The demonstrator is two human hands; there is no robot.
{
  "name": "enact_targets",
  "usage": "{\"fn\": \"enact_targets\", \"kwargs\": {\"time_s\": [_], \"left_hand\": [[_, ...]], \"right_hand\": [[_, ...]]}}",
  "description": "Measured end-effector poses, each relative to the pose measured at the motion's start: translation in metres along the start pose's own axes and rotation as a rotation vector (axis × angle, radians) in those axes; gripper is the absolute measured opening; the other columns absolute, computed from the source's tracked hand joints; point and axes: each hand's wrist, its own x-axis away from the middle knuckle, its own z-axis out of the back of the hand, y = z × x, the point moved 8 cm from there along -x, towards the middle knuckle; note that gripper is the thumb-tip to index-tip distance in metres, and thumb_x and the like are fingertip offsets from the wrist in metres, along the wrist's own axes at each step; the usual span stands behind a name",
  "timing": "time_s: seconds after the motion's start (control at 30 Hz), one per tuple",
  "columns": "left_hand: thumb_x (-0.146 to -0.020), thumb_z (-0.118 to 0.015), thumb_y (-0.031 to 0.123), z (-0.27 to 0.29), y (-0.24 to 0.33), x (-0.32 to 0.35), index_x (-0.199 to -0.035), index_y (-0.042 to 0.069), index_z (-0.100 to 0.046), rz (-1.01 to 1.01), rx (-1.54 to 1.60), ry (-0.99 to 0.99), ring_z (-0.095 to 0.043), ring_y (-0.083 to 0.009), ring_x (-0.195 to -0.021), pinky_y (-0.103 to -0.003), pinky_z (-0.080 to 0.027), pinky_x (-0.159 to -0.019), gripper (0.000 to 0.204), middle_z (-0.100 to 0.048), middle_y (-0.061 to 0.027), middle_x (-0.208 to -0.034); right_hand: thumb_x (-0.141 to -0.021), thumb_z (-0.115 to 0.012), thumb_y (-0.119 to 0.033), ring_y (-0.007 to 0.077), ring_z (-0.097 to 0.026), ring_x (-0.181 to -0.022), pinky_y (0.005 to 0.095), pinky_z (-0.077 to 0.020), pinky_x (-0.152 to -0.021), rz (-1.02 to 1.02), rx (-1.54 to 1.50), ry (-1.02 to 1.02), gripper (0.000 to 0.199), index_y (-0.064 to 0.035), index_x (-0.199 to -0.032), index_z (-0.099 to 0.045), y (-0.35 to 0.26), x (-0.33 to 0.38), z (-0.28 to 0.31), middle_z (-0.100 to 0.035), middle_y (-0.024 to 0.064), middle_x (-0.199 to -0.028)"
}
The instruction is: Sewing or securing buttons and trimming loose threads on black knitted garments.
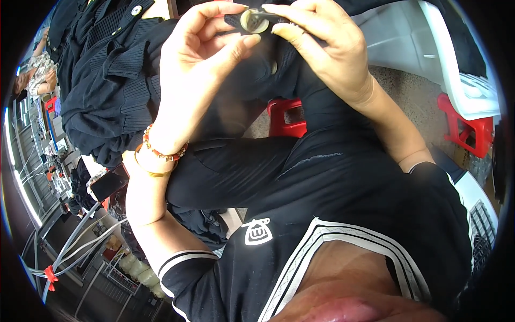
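A round, pale button [254, 21] with a darker middle sits on dark cloth between my two hands, at the top of the view. My left hand [201, 53] is closed, its thumb and fingers pinching the edge of a black knit garment [232, 20] beside the button. From the other side my right hand [330, 45] pinches something slim and dark [274, 17] against the button's right edge. Its kind cannot be made out. More of the black garment [257, 70] hangs below my hands over my lap.
Black ribbed knitwear [112, 102] is heaped at the left. Red stools [285, 119] stand below, one under a white plastic tub [458, 64] at the right. A dark phone-like slab [109, 183] lies by my left forearm. Cables [75, 244] run along the lower left.
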Motion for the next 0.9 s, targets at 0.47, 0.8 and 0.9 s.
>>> {"fn": "enact_targets", "kwargs": {"time_s": [0.47,0.8,0.9], "left_hand": [[-0.092,-0.064,0.003,0.004,-0.014,-0.004,-0.13,0.002,-0.061,0.111,0.093,-0.068,-0.059,-0.0043,-0.08,-0.019,-0.052,-0.075,0.038,-0.059,0.0021,-0.09],[-0.092,-0.065,0.003,0.001,-0.013,-0.004,-0.13,0.002,-0.061,0.053,0.118,-0.121,-0.059,-0.005,-0.08,-0.02,-0.053,-0.077,0.038,-0.057,0.0019,-0.091],[-0.094,-0.063,0.003,0.001,-0.018,-0.008,-0.132,0.0,-0.057,0.053,0.135,-0.157,-0.065,-0.0097,-0.089,-0.025,-0.057,-0.081,0.038,-0.065,-0.0041,-0.102]], "right_hand": [[-0.078,-0.073,0.007,0.0178,-0.061,-0.076,0.0267,-0.0469,-0.066,0.022,-0.279,-0.012,0.023,0.0021,-0.101,-0.068,0.016,-0.005,-0.012,-0.064,0.0093,-0.09],[-0.089,-0.07,0.0,0.006,-0.052,-0.071,0.0212,-0.0407,-0.063,-0.255,-0.457,0.019,0.01,0.0043,-0.098,-0.067,0.043,0.008,-0.025,-0.062,0.0008,-0.084],[-0.089,-0.069,0.0,0.005,-0.051,-0.071,0.0211,-0.0403,-0.062,0.226,-0.607,0.14,0.009,0.0039,-0.097,-0.067,0.044,0.006,-0.025,-0.061,-0.0002,-0.084]]}}
